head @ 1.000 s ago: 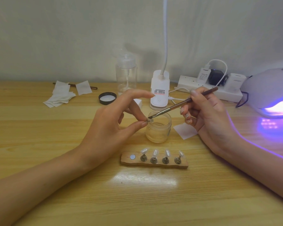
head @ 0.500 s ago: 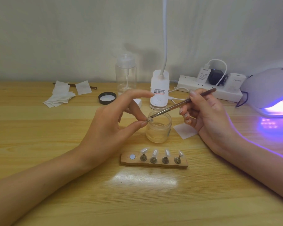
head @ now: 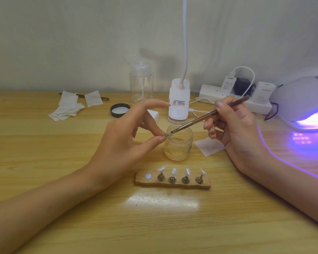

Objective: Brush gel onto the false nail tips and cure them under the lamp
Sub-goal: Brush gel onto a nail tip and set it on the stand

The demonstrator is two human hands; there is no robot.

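Light wooden desk [head: 35, 153] is carrying all items. Near its centre, the left hand [head: 121, 143] is pinching one false nail tip [head: 167, 134] between thumb and a fingertip, index finger extended, at the rim of an open glass jar [head: 178, 145]. The right hand [head: 237, 132] is gripping a brush [head: 200, 119] pen-fashion, its bristles touching the tip. Nearer the front edge, a wooden holder [head: 173, 184] is carrying four further nail tips [head: 173, 171] on stands. At the right edge, the curing lamp [head: 305, 99] is glowing violet.

One head cam, fwd-down, close over table [head: 66, 226].
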